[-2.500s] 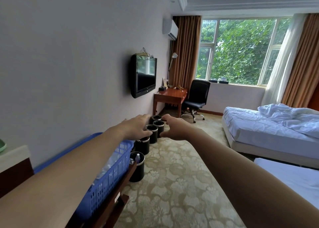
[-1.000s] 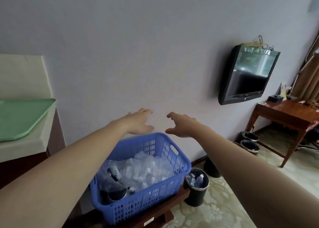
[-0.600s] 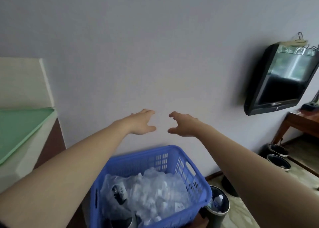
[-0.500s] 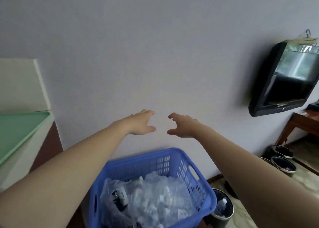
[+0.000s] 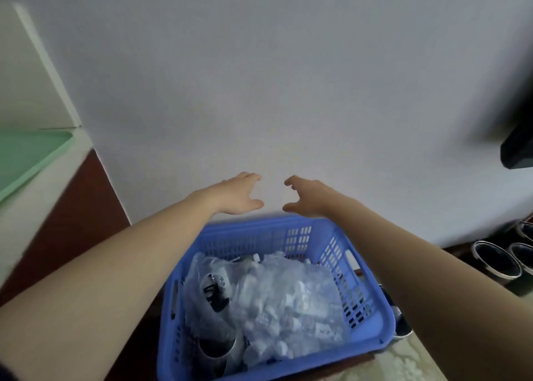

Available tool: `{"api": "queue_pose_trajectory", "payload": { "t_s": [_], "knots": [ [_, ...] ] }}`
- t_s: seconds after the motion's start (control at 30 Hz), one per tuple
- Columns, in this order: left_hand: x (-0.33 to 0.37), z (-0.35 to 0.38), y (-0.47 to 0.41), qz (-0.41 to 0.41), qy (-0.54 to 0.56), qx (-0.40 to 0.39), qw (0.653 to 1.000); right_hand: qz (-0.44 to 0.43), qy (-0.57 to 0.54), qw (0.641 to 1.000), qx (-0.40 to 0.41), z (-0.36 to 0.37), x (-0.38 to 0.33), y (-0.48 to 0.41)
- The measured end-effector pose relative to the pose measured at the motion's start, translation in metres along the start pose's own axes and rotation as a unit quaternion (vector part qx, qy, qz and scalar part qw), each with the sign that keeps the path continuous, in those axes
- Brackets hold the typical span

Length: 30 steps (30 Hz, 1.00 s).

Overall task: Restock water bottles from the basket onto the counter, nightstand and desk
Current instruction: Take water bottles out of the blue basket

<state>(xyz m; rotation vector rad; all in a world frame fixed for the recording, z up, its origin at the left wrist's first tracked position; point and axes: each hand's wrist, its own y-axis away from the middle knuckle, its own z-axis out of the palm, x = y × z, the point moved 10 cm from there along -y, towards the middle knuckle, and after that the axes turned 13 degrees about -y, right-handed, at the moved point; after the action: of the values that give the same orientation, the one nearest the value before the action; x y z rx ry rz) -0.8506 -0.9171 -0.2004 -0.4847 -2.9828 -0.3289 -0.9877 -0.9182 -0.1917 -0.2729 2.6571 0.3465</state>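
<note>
The left hand and the right hand are extended side by side above the far rim of the blue basket, with a narrow gap between them. Both hands are spread wide, with fingers loosely extended and thumbs pointed inward; nothing is gripped by either. The water bottles are packed inside the basket under clear plastic wrap, below the hands and apart from them. The basket is placed close to the wall. A green tray is seen on the counter at left. Black bins are grouped on the floor at right.
</note>
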Motion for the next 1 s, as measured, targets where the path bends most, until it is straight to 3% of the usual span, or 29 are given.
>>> {"api": "queue_pose_trajectory", "payload": {
  "t_s": [0.77,1.0],
  "knots": [
    [-0.033,0.292,-0.032,-0.085,0.066,-0.225,0.968,-0.022,0.039,0.970,-0.237,0.266,0.130,-0.069],
    [-0.026,0.341,-0.067,-0.072,0.058,-0.221,0.971,-0.050,0.047,0.967,-0.246,0.317,0.137,-0.089]
  ]
}}
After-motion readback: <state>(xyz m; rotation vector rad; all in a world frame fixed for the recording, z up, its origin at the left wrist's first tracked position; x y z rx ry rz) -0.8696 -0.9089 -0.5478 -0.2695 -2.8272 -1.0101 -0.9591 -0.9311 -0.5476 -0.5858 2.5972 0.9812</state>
